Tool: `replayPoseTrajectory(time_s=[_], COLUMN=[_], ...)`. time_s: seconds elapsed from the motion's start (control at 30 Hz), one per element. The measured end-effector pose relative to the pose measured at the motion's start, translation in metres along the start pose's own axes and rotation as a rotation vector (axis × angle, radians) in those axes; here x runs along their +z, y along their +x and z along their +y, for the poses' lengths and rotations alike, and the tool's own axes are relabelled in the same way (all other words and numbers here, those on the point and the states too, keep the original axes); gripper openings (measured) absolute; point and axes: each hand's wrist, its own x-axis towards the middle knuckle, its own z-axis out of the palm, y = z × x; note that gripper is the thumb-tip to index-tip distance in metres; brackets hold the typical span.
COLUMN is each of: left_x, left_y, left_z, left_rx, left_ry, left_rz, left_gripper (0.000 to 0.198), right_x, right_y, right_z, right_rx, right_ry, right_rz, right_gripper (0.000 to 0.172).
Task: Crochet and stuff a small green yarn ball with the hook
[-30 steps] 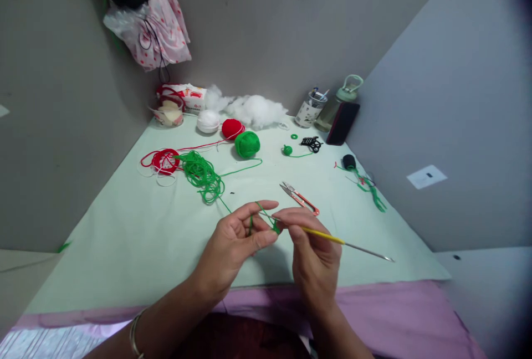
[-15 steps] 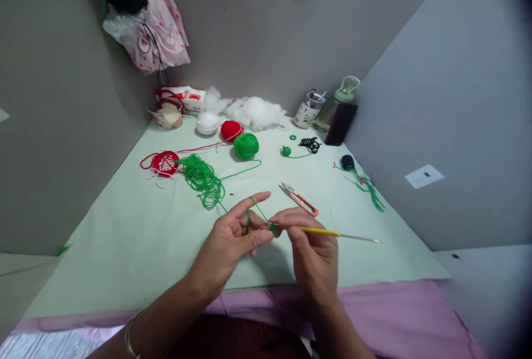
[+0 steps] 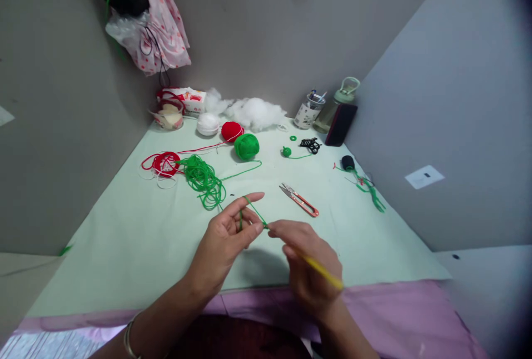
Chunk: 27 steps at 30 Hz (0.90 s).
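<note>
My left hand (image 3: 228,234) pinches a small piece of green crochet work (image 3: 265,226) between thumb and fingers. Green yarn runs over its raised index finger and down to the piece. Closed around a yellow-handled crochet hook (image 3: 322,270), my right hand (image 3: 311,262) is close on the right, its fingertips at the piece. The hook's handle slants down toward the wrist, and its tip is hidden by the fingers. A tangle of green yarn (image 3: 203,179) lies beyond my left hand. Orange-handled thread snips (image 3: 299,200) rest beyond my right hand.
Green (image 3: 246,147), red (image 3: 233,131) and white yarn balls (image 3: 208,124) stand toward the back, before white stuffing (image 3: 257,113). A pen cup (image 3: 309,112), bottle (image 3: 332,109) and phone (image 3: 341,124) are back right. Grey walls enclose the table.
The crochet hook has swung from nearly level to slanting down toward my right wrist, as my right hand turned. My left hand has shifted slightly left with the green piece.
</note>
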Motion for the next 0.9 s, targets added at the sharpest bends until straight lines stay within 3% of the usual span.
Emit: replayPoseTrajectory(time_s=[0.1,0.2,0.3,0.4,0.5,0.63,0.73,0.83,0.9], left_x=[0.001,0.001,-0.001,-0.002,0.001,0.004,0.005,0.005,0.003], left_y=[-0.001,-0.001,0.001,0.001,0.0,-0.001,-0.001,0.002,0.005], left_z=[-0.001,-0.001,0.001,0.002,0.001,-0.001,-0.003,-0.004,-0.003], left_rx=[-0.008,-0.086,-0.194,-0.183,-0.129,-0.067,-0.029,-0.098,-0.164], left_ry=[-0.029,-0.138,-0.294,-0.336,-0.24,-0.132,-0.125,-0.236,-0.339], left_rz=[0.007,-0.051,-0.116,-0.113,-0.106,-0.102,-0.051,-0.066,-0.095], left_gripper=[0.056,0.059,0.052,0.043,0.043,0.042,0.042,0.044,0.041], right_x=[0.003,0.008,0.01,0.011,0.013,0.016,0.017,0.017,0.016], right_y=[-0.002,-0.004,-0.005,0.0,0.008,0.01,0.005,0.0,0.0], right_z=[0.001,0.003,0.003,0.003,0.002,0.001,0.0,0.0,0.001], right_rx=[-0.18,-0.193,-0.047,0.195,0.283,0.24,0.128,-0.008,0.029], right_ry=[-0.22,-0.216,0.011,0.334,0.473,0.362,0.194,0.003,0.043], right_rz=[-0.06,-0.035,0.099,0.249,0.222,0.165,0.167,0.125,0.162], right_gripper=[0.053,0.057,0.046,0.031,0.024,0.026,0.033,0.037,0.034])
